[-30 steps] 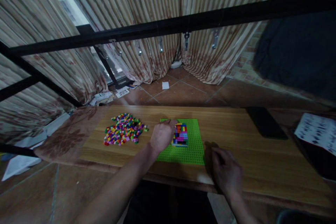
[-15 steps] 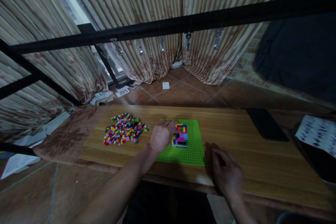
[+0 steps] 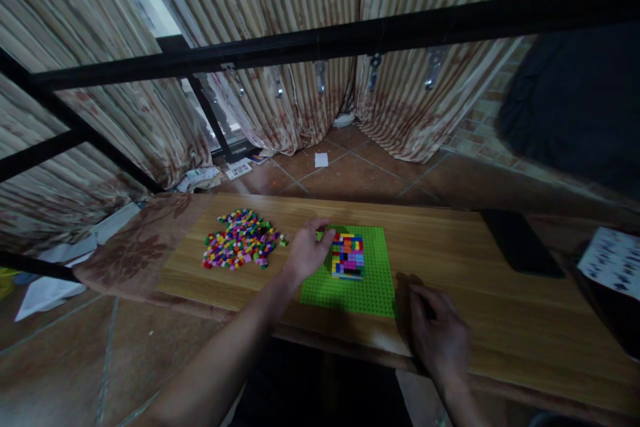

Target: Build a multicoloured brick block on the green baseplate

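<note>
A block of multicoloured small bricks stands on a green studded baseplate. My left hand is at the block's left side, over the baseplate's left edge, with thumb and fingers apart and nothing visible between them. My right hand rests on the wooden board to the right of the baseplate, its fingers curled; whatever it may hold is hidden. A pile of loose coloured bricks lies left of my left hand, with a small green brick at its right edge.
A black flat object lies on the right part of the wooden board. Beyond it is a printed sheet. A dark metal bar with hooks crosses in front of the curtains. Papers lie on the tiled floor.
My left hand has drawn slightly back from the block's top left, and its fingers have spread. The whole view has shifted a little; my right hand keeps its place beside the baseplate.
</note>
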`<state>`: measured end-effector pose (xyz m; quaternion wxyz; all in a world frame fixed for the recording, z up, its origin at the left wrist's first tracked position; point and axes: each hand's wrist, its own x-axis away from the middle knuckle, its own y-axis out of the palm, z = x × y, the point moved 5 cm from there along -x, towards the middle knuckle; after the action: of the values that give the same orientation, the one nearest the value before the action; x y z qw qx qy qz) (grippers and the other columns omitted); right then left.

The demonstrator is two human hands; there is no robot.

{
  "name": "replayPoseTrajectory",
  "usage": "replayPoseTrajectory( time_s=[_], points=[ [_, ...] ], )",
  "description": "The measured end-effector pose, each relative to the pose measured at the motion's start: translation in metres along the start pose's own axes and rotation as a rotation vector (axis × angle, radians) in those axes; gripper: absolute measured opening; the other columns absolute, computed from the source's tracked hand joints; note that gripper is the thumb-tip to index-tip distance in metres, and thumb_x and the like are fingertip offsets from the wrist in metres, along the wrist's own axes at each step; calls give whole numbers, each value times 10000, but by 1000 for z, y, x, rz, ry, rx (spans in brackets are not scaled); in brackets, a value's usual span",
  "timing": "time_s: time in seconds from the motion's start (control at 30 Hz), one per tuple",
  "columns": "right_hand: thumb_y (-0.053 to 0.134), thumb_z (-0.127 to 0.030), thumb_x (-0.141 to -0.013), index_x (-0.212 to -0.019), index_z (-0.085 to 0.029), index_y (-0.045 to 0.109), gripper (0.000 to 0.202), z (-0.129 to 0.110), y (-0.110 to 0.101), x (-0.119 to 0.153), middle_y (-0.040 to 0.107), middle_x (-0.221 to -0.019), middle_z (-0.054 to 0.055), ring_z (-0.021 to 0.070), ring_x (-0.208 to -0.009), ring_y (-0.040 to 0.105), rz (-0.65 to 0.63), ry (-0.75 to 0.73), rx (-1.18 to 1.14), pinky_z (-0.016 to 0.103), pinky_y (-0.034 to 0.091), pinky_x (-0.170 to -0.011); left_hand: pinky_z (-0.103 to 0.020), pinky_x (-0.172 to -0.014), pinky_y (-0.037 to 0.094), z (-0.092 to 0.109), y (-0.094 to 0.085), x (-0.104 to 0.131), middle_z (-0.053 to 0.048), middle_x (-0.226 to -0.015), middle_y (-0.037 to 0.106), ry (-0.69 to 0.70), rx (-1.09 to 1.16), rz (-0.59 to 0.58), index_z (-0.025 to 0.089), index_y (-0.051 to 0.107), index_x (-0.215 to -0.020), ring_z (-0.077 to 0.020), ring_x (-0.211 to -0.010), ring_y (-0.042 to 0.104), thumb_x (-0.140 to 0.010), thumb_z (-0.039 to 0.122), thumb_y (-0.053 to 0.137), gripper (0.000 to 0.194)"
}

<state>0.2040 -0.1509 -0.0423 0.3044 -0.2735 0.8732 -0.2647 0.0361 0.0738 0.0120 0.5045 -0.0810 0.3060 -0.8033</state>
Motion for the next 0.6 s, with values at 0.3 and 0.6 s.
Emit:
replayPoseTrajectory(
  time_s=[0.3, 0.6],
  points=[
    [464, -462, -896, -948, -170, 677, 365, 4, 0, 1, 690, -990, 110, 234, -879, 652, -11, -15, 29, 340, 496, -776, -299, -868, 523, -8, 22, -6, -84, -1025, 705, -168, 283, -126, 124, 671, -1025, -163, -923, 657, -768, 121, 633, 260],
    [441, -479, -895, -940, -172, 676, 389, 1, -1, 0, 694, -988, 116, 242, -868, 657, -3, -20, 65, 343, 497, -759, -267, -819, 527, -5, 26, -8, -45, -908, 713, -202, 414, -111, 124, 690, -908, -121, -815, 649, -733, 61, 624, 198]
  ],
)
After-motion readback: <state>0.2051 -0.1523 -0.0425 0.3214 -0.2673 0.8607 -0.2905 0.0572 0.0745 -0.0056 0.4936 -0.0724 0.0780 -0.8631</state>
